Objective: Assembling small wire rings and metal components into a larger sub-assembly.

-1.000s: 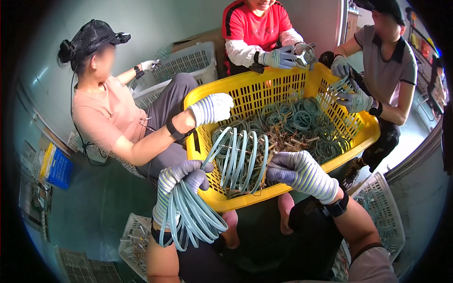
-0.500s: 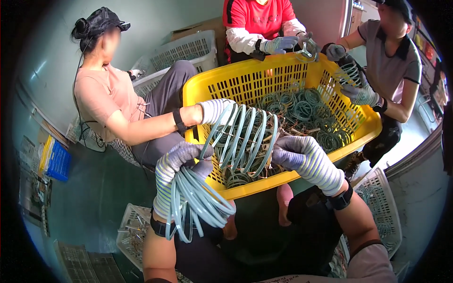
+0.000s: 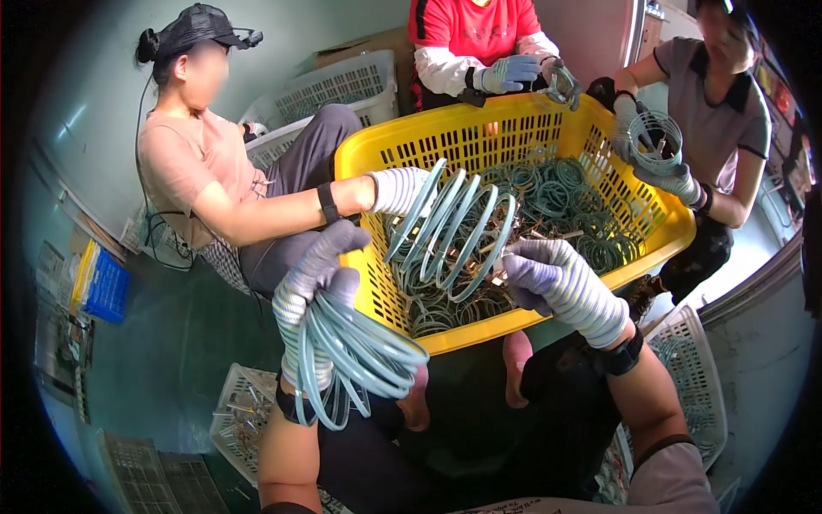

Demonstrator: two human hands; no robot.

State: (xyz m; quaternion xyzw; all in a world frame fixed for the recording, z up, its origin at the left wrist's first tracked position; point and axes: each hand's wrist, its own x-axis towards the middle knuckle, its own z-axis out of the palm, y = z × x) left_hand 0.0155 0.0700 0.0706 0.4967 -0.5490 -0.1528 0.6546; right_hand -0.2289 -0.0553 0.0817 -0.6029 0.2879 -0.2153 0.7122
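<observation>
My left hand [image 3: 310, 287], in a striped knit glove, has its lower fingers curled round a bundle of grey-blue rings [image 3: 364, 364] that hang below it. Its thumb and forefinger are lifted apart from the coil in front. My right hand [image 3: 565, 283], gloved alike, pinches the right end of a loose grey-blue coil [image 3: 463, 297]. That coil stretches leftward in several slanting loops, its left end unsupported by my left hand. Beneath it stands a yellow slotted basket [image 3: 484, 337] holding a heap of similar rings [image 3: 548, 193] and thin brownish pieces.
A co-worker's gloved hand [image 3: 400, 190] from the left reaches in behind the coil. Another's hands [image 3: 509, 75] work over the far rim; a third person on the right holds a ring coil [image 3: 655, 141]. White crates [image 3: 244, 433] stand around, with a blue-and-yellow package [image 3: 103, 287] at left.
My left thumb and forefinger have let go of the coil's left end and moved up and left. The coil has shifted slightly right. The person at right has turned their coil.
</observation>
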